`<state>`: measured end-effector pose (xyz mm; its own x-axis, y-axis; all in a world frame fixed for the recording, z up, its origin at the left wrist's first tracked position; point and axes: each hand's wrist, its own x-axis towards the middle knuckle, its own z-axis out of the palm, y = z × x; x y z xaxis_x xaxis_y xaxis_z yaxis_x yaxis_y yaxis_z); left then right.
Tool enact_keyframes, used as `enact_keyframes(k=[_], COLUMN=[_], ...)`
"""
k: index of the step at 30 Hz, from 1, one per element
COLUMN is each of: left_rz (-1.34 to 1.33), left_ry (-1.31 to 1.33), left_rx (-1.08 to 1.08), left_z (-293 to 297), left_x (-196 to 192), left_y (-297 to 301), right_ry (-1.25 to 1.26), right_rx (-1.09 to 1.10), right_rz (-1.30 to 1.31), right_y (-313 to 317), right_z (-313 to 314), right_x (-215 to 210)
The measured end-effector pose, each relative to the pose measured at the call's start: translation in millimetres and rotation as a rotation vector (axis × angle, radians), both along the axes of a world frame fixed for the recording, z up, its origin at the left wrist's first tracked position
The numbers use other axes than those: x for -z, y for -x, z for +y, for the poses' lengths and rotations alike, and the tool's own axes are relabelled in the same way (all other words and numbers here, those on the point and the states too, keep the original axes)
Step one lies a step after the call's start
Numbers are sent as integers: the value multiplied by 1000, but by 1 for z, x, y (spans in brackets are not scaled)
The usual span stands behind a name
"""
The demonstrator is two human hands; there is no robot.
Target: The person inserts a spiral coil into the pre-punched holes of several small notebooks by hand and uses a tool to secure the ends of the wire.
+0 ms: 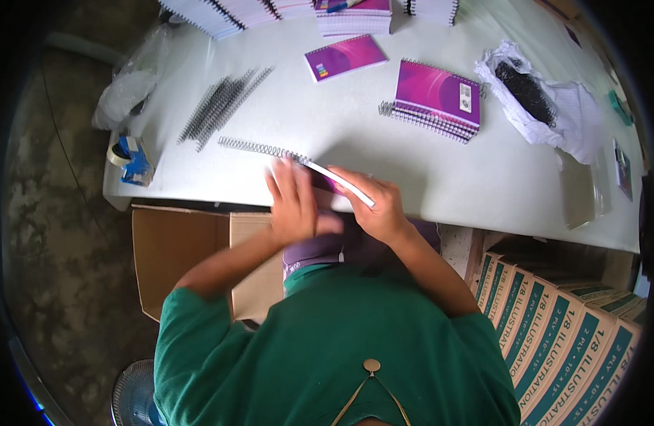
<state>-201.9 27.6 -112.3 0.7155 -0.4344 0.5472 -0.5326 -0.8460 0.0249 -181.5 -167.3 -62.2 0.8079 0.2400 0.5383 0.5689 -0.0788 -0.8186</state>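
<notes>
Head view: at frame centre, left hand (293,202) and right hand (380,209) both clamp a notebook block (341,186) at the white table (412,177) edge; a wire spiral (259,148) runs up-left from it. Judged step: threading the binding; next calls for steady turning. Loose spirals (220,106) upper left, finished purple notebooks (437,99) upper right, cartons (554,319) lower right.

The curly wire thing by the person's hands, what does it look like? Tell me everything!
The wire spiral is a long, thin coil of silvery-grey metal loops. It lies flat on the white table, slanting from upper left down toward the hands. Its right end meets the edge of the notebook that both hands grip, close to the left hand. The right hand holds the notebook's other end. Whether the coil is already threaded into the pages cannot be seen. Its left end lies free.
</notes>
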Motion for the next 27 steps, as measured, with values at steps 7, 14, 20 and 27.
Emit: enact_keyframes(k=[7,14,20,27], left_rz=[-257,-356,6,-17], left_ry=[114,89,-217,-5], left_rx=[-8,93,292,476], left_z=[4,10,-17,-21], left_x=[-56,-45,-49,-17], left_y=[-46,-45,-1,-3], right_ry=[58,168,17,-72], right_rx=[28,8,-57,-133], right_rz=[-105,-113,-27,107], right_y=[2,0,-10,-17], right_z=[1,5,-1,9], right_x=[0,8,-3,2])
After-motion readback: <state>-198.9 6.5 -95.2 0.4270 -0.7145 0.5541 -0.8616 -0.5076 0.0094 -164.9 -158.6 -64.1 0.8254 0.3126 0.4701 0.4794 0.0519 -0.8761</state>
